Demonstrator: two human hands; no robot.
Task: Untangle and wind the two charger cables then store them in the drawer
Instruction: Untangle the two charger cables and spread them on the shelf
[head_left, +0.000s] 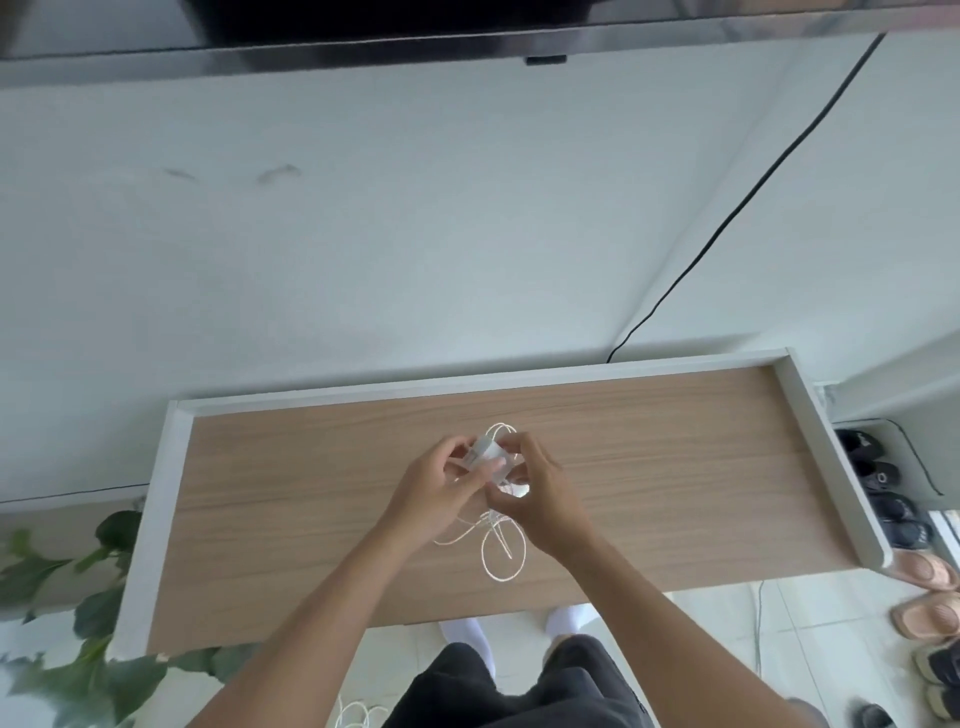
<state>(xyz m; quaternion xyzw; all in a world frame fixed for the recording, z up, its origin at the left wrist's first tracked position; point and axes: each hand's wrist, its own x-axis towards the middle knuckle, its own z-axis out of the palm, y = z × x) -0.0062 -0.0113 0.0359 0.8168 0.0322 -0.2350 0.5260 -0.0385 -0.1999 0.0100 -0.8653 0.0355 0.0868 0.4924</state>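
Over the middle of the wooden tabletop (311, 493), both my hands hold a white charger cable bundle (488, 460). My left hand (441, 488) grips the bundle from the left, fingers curled round it. From the right, my right hand (540, 493) pinches it. A small loop of cable (501, 428) sticks out above my fingers, and loose white loops (501, 553) hang below onto the table. Another white cable (358, 714) lies on the floor by my legs. No drawer is in view.
The table has a raised white rim (826, 457) at the back and both sides. A black wire (727, 223) runs down the wall behind it. Shoes (893, 519) stand on a rack at the right, a leafy plant (93, 613) at the left.
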